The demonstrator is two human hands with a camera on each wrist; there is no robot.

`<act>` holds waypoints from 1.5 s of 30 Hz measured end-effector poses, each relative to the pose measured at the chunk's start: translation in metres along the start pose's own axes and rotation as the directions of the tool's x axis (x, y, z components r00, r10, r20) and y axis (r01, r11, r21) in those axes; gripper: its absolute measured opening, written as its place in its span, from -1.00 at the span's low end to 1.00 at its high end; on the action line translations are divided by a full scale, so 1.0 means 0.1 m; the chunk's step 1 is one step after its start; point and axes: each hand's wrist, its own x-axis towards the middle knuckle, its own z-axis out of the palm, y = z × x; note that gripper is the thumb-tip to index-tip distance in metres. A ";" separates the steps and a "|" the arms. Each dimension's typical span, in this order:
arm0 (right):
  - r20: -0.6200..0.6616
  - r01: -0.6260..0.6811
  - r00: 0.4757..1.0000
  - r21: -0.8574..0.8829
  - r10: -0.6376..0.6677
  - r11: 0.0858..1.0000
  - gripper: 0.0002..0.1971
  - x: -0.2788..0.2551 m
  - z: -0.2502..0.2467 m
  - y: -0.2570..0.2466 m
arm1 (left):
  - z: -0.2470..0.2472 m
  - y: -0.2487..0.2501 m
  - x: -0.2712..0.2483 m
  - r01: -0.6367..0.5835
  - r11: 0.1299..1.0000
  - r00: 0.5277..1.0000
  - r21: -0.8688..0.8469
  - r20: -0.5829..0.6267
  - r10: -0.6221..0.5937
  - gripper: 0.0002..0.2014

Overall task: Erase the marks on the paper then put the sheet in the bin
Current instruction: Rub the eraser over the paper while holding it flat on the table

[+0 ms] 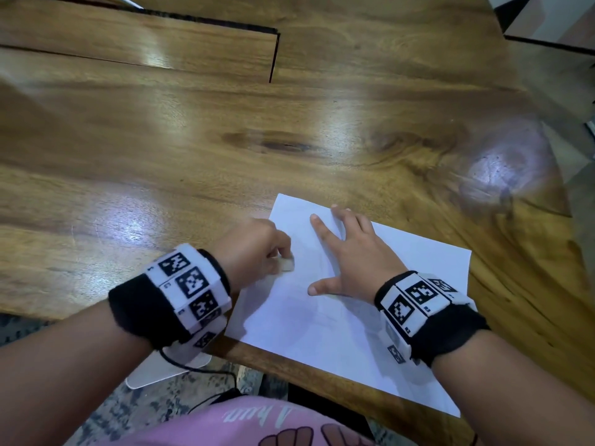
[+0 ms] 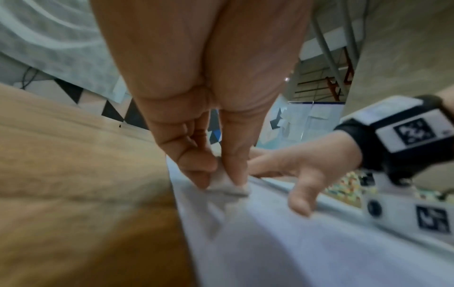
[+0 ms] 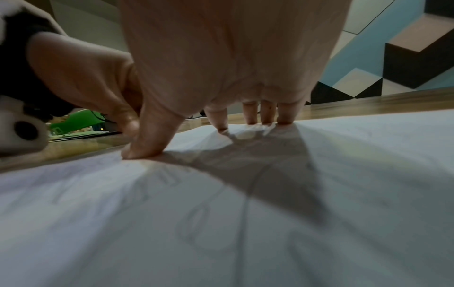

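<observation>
Table (image 1: 161, 162) glossy wood; left hand (image 1: 254, 249) fingers pinch eraser (image 1: 287, 263); right hand (image 1: 351, 255) splayed flat on paper (image 1: 338, 333).

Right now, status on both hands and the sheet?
Left hand pinching eraser on sheet. Right hand flat, fingers spread, pinning sheet. Faint marks remain. No bin in view.

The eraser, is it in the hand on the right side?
No, the left hand pinches the eraser on the paper, while the right hand lies flat on it.

Likely a home room: polished wooden table (image 1: 225, 140), geometric patterned wall (image 3: 405, 64).
</observation>
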 end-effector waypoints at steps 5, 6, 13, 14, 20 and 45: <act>0.005 0.000 1.000 0.014 0.000 1.000 0.12 -0.01 -0.01 0.00 | 0.14 -0.09 -0.33 -0.077 0.997 0.992 -0.020 0.100 0.079 -0.92; 0.004 0.001 1.000 0.015 -0.001 1.000 0.12 -0.01 -0.01 0.00 | 0.13 -0.11 -0.38 -0.060 0.997 0.984 -0.039 0.164 0.066 -0.94; 0.004 -0.005 1.000 0.020 0.005 1.000 0.12 -0.01 -0.01 0.00 | 0.06 -0.12 -0.15 -0.034 0.999 0.998 0.032 -0.047 0.036 -0.89; 0.002 -0.004 1.000 0.022 0.004 1.000 0.12 -0.01 -0.01 0.00 | 0.09 -0.14 -0.21 -0.048 0.999 0.999 0.009 -0.012 0.049 -0.88; -0.006 -0.001 1.000 0.030 0.001 1.000 0.12 0.00 0.00 0.00 | 0.07 -0.16 -0.38 -0.023 0.999 0.971 -0.046 0.238 0.033 -0.95; 0.008 -0.003 1.000 0.023 0.003 1.000 0.12 -0.01 0.00 0.01 | 0.11 -0.15 -0.48 -0.036 0.996 0.956 -0.082 0.288 0.058 -0.94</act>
